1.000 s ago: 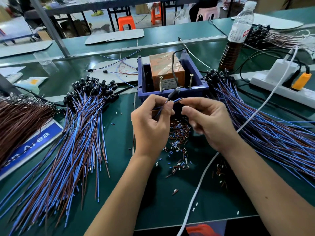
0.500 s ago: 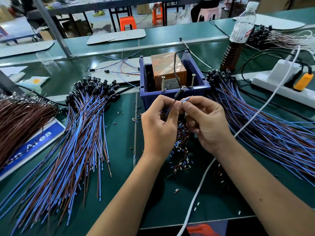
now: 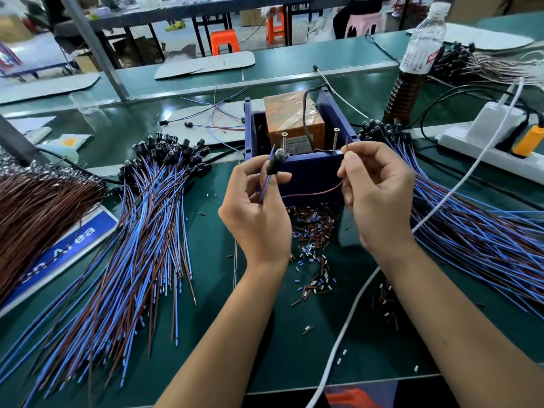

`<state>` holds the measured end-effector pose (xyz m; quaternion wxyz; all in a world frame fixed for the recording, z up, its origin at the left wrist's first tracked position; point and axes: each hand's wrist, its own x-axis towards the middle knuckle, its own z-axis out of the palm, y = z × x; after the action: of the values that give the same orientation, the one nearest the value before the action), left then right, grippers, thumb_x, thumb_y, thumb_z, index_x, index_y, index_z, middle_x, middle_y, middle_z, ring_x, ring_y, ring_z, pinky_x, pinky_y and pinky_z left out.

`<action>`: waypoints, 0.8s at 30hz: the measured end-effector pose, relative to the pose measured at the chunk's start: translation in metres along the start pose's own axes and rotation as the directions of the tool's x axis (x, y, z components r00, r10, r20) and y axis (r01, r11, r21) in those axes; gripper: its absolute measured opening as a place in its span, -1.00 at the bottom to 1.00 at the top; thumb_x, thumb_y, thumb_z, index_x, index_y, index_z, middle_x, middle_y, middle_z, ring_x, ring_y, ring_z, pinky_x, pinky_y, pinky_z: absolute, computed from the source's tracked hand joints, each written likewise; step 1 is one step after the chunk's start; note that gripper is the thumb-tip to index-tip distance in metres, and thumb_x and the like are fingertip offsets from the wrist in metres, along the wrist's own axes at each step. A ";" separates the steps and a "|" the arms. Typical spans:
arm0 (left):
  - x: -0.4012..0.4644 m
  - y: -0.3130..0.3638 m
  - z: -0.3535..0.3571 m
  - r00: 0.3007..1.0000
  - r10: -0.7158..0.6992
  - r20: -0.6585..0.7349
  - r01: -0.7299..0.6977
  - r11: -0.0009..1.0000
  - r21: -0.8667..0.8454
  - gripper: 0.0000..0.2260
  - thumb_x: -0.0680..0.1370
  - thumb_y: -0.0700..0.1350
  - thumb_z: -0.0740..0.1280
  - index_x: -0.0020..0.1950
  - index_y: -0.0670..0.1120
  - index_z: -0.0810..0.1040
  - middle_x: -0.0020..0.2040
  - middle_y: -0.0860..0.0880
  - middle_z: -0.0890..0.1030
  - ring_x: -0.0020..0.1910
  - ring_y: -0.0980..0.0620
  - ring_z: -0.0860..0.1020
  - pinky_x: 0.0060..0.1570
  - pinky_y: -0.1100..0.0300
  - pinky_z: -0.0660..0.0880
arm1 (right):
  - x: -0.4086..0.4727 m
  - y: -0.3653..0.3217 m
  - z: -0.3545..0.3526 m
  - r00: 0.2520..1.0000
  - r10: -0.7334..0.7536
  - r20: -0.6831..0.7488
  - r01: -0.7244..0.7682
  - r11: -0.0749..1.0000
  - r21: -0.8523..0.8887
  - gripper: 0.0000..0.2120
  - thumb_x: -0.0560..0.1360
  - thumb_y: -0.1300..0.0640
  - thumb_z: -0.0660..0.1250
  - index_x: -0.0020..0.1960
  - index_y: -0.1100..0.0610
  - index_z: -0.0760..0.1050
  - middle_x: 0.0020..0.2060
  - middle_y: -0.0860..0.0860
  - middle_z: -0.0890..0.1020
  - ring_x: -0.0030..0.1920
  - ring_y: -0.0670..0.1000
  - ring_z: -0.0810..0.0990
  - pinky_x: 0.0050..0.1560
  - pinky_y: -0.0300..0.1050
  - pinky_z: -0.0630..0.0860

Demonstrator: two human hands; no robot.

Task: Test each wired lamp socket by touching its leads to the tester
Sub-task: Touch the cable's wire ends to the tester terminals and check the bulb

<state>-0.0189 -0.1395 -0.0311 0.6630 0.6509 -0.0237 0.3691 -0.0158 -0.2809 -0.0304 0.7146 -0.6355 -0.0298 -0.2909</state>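
Left hand (image 3: 259, 213) pinches the black socket (image 3: 275, 163) and its blue lead (image 3: 266, 184) between thumb and fingers, socket upright, the blue tip poking up just above it. Right hand (image 3: 379, 198) pinches the brown lead (image 3: 315, 192) near its bare end, which points up above the fingertips; the lead sags in a loop between the two hands, which are held apart. Both hands are raised just in front of the tester (image 3: 297, 136), a blue box holding an orange taped block. Two upright screws stand at its near edge: the left screw (image 3: 284, 141) just beyond the left hand, close to the blue tip, and the right screw (image 3: 335, 139) just left of the brown tip. Cannot tell whether either lead touches a screw. Below and between the hands, a scatter of cut insulation bits (image 3: 312, 240) on the green mat (image 3: 279, 348). Left of the left hand, a fanned pile of wired sockets (image 3: 141, 231); further left, a brown wire bundle (image 3: 38, 207). Right of the right hand, a second pile (image 3: 477, 228), with a white cable (image 3: 347, 325) running under the right forearm. Beyond the right hand, a bottle (image 3: 418, 60) and a power strip (image 3: 494, 154).
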 end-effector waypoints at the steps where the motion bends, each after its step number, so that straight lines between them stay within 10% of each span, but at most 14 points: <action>1: 0.000 -0.001 0.000 1.000 -0.027 0.006 0.027 1.000 0.003 -0.83 0.61 -0.27 0.36 -0.01 0.01 0.60 -0.26 0.01 0.71 -0.31 0.09 0.60 -0.23 0.26 0.41 | 0.000 0.002 0.000 0.997 -0.064 -0.049 0.058 0.991 -0.121 -0.90 0.64 0.22 0.34 0.04 0.12 0.64 -0.24 0.00 0.66 -0.36 -0.04 0.54 -0.34 -0.16 0.47; 8: 0.004 -0.008 0.001 0.993 -0.108 0.049 0.108 0.994 0.013 -0.88 0.62 -0.19 0.36 0.04 -0.05 0.68 -0.25 0.05 0.73 -0.45 0.13 0.38 -0.31 0.20 0.32 | -0.001 0.002 0.003 0.939 -0.333 -0.086 0.255 0.842 -0.476 -0.81 0.62 0.21 0.36 0.14 0.20 0.72 -0.03 0.00 0.75 -0.02 -0.09 0.71 0.02 0.01 0.66; 24: 0.004 -0.003 0.003 0.988 -0.144 0.048 0.141 0.988 0.062 -0.84 0.61 -0.17 0.36 -0.02 -0.19 0.74 -0.40 0.21 0.59 -0.36 0.28 0.46 -0.16 0.31 0.38 | -0.003 0.000 0.003 0.925 -0.379 -0.023 0.318 0.806 -0.500 -0.82 0.65 0.28 0.33 0.13 0.26 0.71 -0.17 0.04 0.70 -0.21 0.00 0.67 -0.20 -0.02 0.60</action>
<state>-0.0130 -0.1404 -0.0314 0.6677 0.6792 0.0165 0.3041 -0.0178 -0.2773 -0.0310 0.4660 -0.7593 -0.0284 -0.4534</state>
